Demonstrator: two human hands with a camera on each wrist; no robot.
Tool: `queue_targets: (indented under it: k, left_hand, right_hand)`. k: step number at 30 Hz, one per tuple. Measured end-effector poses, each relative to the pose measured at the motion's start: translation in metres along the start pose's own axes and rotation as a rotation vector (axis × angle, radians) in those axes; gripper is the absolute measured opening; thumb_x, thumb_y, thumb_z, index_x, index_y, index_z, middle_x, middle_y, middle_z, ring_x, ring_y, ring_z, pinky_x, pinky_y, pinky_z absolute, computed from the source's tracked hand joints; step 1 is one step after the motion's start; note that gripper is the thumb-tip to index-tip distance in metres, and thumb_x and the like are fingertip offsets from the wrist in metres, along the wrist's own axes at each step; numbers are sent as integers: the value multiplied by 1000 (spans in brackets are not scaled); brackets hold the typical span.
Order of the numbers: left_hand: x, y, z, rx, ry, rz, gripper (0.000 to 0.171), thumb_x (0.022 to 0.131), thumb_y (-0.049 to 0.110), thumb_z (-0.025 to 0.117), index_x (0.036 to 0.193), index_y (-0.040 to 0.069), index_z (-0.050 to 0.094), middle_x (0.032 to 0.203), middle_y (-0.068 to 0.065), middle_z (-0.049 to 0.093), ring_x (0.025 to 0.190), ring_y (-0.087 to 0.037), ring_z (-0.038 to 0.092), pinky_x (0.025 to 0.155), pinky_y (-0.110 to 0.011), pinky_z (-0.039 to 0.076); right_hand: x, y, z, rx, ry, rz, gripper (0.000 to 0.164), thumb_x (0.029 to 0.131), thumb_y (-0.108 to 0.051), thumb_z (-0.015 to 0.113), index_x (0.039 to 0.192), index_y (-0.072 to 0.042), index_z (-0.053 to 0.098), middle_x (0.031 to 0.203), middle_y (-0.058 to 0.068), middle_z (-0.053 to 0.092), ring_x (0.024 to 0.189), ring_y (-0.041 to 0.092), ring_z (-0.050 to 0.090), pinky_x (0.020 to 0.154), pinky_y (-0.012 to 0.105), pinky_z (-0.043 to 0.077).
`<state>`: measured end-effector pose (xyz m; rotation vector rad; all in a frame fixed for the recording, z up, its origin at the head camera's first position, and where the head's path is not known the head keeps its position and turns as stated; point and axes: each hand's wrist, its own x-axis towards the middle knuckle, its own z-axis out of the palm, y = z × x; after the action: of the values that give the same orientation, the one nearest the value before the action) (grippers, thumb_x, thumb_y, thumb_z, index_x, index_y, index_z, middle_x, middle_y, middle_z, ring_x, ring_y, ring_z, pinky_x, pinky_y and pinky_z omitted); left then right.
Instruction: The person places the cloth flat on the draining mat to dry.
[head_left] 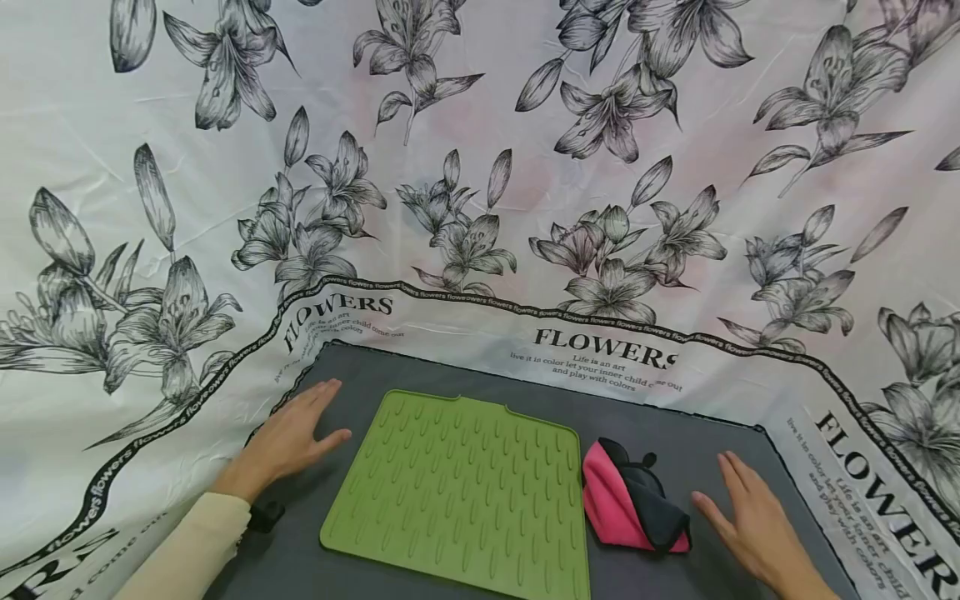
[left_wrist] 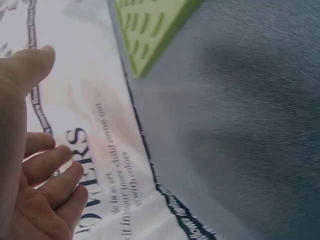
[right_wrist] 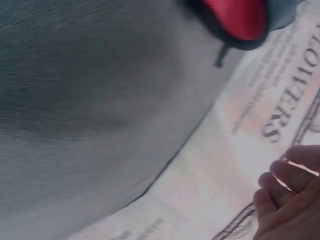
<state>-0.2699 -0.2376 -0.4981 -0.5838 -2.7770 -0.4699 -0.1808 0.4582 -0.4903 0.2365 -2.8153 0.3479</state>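
A green ridged drying mat (head_left: 457,487) lies flat on the dark grey surface, a small notch in its far edge. Just right of it sits a folded pink and dark grey fabric piece (head_left: 618,504) with a small black loop at its top. My left hand (head_left: 294,437) is held out left of the mat, fingers extended and holding nothing. On the other side, my right hand (head_left: 757,525) is right of the fabric piece, its fingers straight and apart from it. The left wrist view catches a corner of the mat (left_wrist: 142,30) beyond the thumb.
The dark grey surface (head_left: 525,408) ends at a dark edge a short way behind the mat. White sheeting (head_left: 465,117) printed with lilies and the word FLOWERS rises behind and on both sides. A small black object (head_left: 266,517) shows by the left wrist.
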Motion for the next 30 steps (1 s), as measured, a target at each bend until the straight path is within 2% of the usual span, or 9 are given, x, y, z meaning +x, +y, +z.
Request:
queue_targets:
  k: [3,9,15,24,30]
  left_hand:
    - [2,4,-5,-16,6,22,88,91,52,69,155,2,35,157,-21,40,143,-41,40,112,-59,37]
    - [5,11,-13,-36,18,60,84,87,45,76,152,3,42,153,-18,47,139,-38,46,109,-56,42]
    - [7,17,-16,-38,6,89,77,86,39,80,146,2,50,146,-19,54,135,-38,51,107,-56,44]
    - [3,21,-4,-10,9,129,71,82,32,84,140,2,57,140,-20,59,128,-38,57,99,-54,51]
    - [-2,23,11,-6,-54,152,69,83,33,83,139,3,58,140,-20,59,129,-37,57,99,-54,51]
  right_hand:
    - [5,-11,-9,10,-25,11,85,96,-47,64,152,9,32,149,38,35,129,59,37,98,72,32]
    - [14,-34,-20,-4,-139,39,94,93,-61,60,155,2,30,153,33,35,134,56,36,98,75,32]
    - [18,-52,-24,4,-191,18,94,90,-63,64,152,3,38,151,32,40,132,55,42,96,74,38]
    - [23,-67,-14,41,-263,-15,96,83,-64,71,146,5,46,144,31,50,127,51,52,94,66,46]
    - [26,-73,3,61,-351,-8,95,79,-59,77,143,6,49,141,30,53,124,49,56,94,62,49]
